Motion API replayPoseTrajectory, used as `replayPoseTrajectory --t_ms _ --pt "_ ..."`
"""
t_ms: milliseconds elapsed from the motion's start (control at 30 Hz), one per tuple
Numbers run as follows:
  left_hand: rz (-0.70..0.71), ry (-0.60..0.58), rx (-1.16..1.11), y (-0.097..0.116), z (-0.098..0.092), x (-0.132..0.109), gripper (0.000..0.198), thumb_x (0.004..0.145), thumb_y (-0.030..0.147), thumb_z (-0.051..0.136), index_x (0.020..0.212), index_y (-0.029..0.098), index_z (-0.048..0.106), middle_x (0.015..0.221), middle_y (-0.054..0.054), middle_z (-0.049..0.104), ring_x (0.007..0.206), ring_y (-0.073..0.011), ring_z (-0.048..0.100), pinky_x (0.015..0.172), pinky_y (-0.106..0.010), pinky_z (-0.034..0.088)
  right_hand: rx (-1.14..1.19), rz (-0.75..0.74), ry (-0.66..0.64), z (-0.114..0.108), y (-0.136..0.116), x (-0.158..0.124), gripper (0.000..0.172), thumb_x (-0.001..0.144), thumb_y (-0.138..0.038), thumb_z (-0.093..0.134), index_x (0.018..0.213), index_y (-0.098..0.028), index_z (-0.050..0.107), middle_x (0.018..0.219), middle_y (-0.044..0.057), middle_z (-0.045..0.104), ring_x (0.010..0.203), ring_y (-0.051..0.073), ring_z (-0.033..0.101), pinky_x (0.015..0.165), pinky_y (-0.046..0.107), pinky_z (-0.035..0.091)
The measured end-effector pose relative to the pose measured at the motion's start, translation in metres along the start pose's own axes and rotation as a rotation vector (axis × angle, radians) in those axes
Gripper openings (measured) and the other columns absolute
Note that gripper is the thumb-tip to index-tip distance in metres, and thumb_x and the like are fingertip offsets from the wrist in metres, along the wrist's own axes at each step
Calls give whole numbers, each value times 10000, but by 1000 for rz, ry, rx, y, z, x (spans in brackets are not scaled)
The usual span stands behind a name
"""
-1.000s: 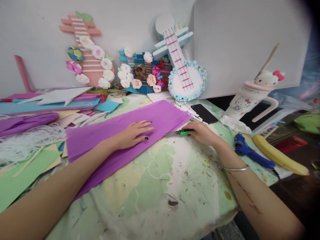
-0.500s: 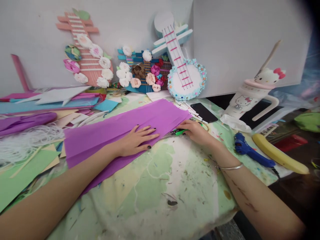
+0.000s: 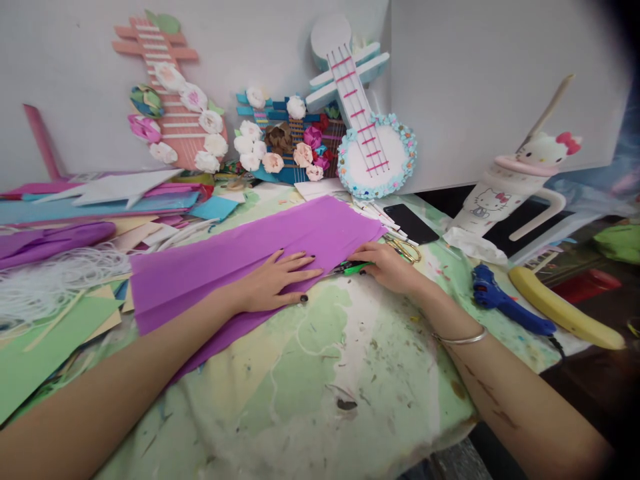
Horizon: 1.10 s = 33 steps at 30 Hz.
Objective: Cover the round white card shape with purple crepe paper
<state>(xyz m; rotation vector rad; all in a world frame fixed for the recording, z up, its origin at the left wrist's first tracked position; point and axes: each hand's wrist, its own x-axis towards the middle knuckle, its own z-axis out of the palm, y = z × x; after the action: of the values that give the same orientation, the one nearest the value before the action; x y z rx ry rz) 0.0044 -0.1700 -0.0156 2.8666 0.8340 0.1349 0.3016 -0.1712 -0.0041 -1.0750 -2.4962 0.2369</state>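
Note:
A long sheet of purple paper [image 3: 200,263], creased along its length, lies slantwise on the table. My left hand [image 3: 267,280] presses flat on it with fingers spread. At the sheet's right end, my right hand [image 3: 387,267] is closed around a green-and-black craft knife [image 3: 353,268]. The knife points left along the near edge of the paper. Its tip meets the edge, and I cannot tell how far the blade goes under the fold. Gold-handled scissors [image 3: 407,251] lie just behind my right hand.
A phone [image 3: 411,223], a cat-decorated tumbler [image 3: 493,200], a blue glue gun [image 3: 510,303] and a yellow curved object [image 3: 565,310] are on the right. White cord [image 3: 60,280] and coloured sheets [image 3: 60,347] crowd the left. Decorated model instruments [image 3: 375,153] lean against the wall.
My right hand has slid slightly left along the paper's edge with the craft knife. More of the gold scissors shows behind it. My left hand stays on the paper.

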Motion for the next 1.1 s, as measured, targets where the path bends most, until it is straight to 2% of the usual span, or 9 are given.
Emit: replayPoseTrajectory --t_ms 200,467,800,1100 --pt "15 -10 33 0 1 0 554 918 536 334 1437 390 208 1540 -36 180 1404 -284 172 1110 -554 44 44 18 -20 -3 -8 -2 504 706 29 502 1114 -220 662 1063 77 646 1001 224 574 883 352 435" --pt "7 -40 30 3 -3 1 573 922 548 308 1448 379 160 1544 -34 165 1407 -277 161 1102 -578 37 52 20 -12 -12 -1 -9 474 695 26 509 1071 -205 681 1018 74 655 951 219 588 838 346 448" --pt "7 -36 24 2 -3 1 583 915 568 299 1449 375 165 1547 -31 152 1410 -266 151 1112 -552 34 66 -4 -27 0 -14 0 477 729 31 497 1115 -201 654 1056 92 638 1005 223 569 886 366 437" --pt "8 -43 11 2 -4 1 604 912 571 308 1454 363 143 1545 -24 158 1412 -262 144 1110 -554 10 59 -12 2 -6 -5 -4 465 711 45 500 1079 -179 674 1032 99 636 965 227 579 851 377 447"
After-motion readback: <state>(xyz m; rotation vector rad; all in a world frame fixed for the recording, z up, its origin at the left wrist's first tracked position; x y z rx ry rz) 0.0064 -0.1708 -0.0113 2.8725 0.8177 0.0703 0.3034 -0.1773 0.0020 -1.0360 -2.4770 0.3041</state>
